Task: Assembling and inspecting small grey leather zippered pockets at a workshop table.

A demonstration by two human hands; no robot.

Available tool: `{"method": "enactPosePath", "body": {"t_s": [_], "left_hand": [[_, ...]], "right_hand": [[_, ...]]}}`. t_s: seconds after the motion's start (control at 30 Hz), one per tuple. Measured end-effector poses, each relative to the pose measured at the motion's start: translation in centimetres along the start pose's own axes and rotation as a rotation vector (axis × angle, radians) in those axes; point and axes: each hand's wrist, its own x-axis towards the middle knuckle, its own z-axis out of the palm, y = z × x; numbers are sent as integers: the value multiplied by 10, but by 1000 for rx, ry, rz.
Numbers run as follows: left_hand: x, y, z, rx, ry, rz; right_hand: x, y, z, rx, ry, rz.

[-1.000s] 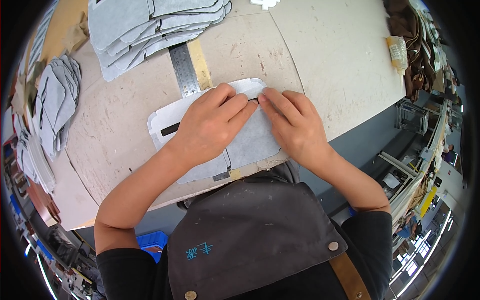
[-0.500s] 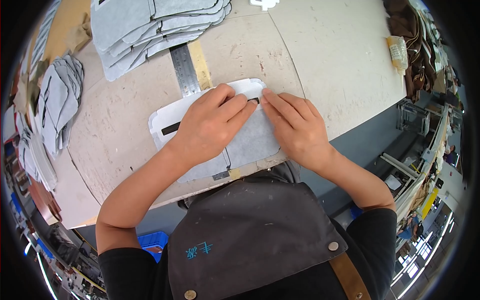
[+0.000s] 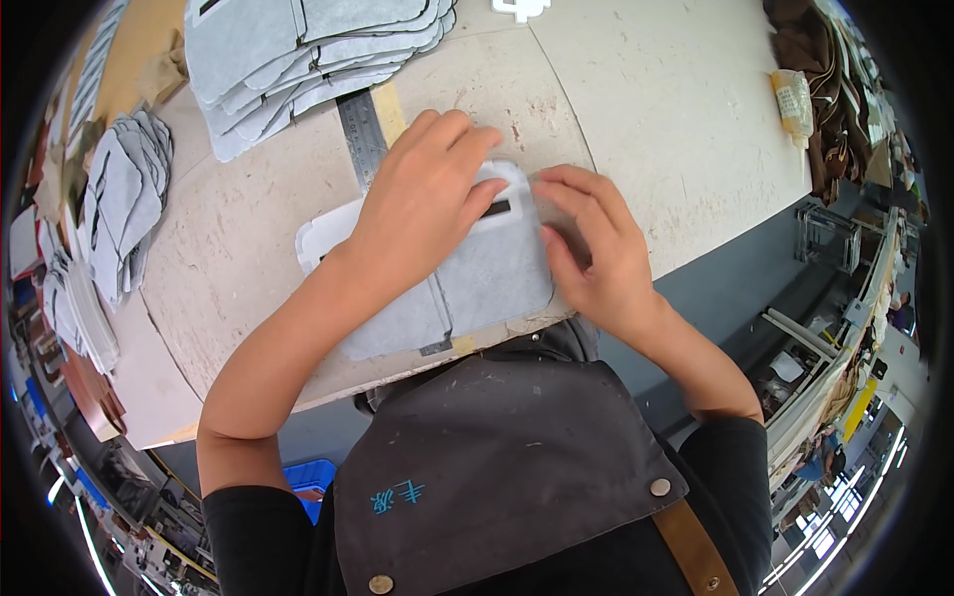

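Note:
A pale grey, fabric-like panel (image 3: 497, 268) lies flat at the table's near edge. Along its far side runs a white band with a dark slot (image 3: 494, 210), partly covered. My left hand (image 3: 422, 194) is over that band, fingers stretched and thumb apart, holding nothing; whether it touches the panel I cannot tell. Beside the panel's right edge, my right hand (image 3: 601, 233) curves with thumb and fingers apart and nothing between them. A metal ruler (image 3: 362, 134) and a yellow strip (image 3: 389, 112) lie on the table beyond the panel, partly behind my left hand.
A stack of similar grey panels (image 3: 318, 70) lies at the far left, with more grey pieces (image 3: 127, 204) at the left edge. A white cut-out piece (image 3: 521, 9) is at the far edge. A bottle (image 3: 792, 104) lies by dark brown material (image 3: 830, 149) on the right.
Both hands have come away from the white band's right end. My left hand has moved farther up with its fingers opening; my right hand has shifted slightly right and spread its thumb.

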Motion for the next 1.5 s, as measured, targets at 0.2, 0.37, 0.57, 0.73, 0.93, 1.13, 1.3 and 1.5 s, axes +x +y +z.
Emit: {"method": "enactPosePath", "body": {"t_s": [0.2, 0.37, 0.57, 0.73, 0.93, 1.13, 1.3, 1.5], "left_hand": [[14, 8, -23, -338, -242, -247], [17, 11, -34, -513, -298, -379], [17, 13, -40, -597, -309, -409], [15, 11, -42, -621, -333, -416], [14, 11, -42, -629, -321, -419], [15, 12, -43, -610, -321, -419], [13, 12, -39, -625, -285, -390], [14, 13, -39, -629, -304, -406]], "right_hand": [[14, -6, -2, 232, 23, 275], [20, -18, -4, 940, -10, 734], [20, -26, -9, 948, -29, 765], [20, -32, -11, 929, -28, 780], [19, -34, -11, 899, -22, 760], [19, -37, -8, 899, 3, 740], [19, -36, -5, 892, 26, 704], [22, -37, -1, 893, 4, 651]]}}
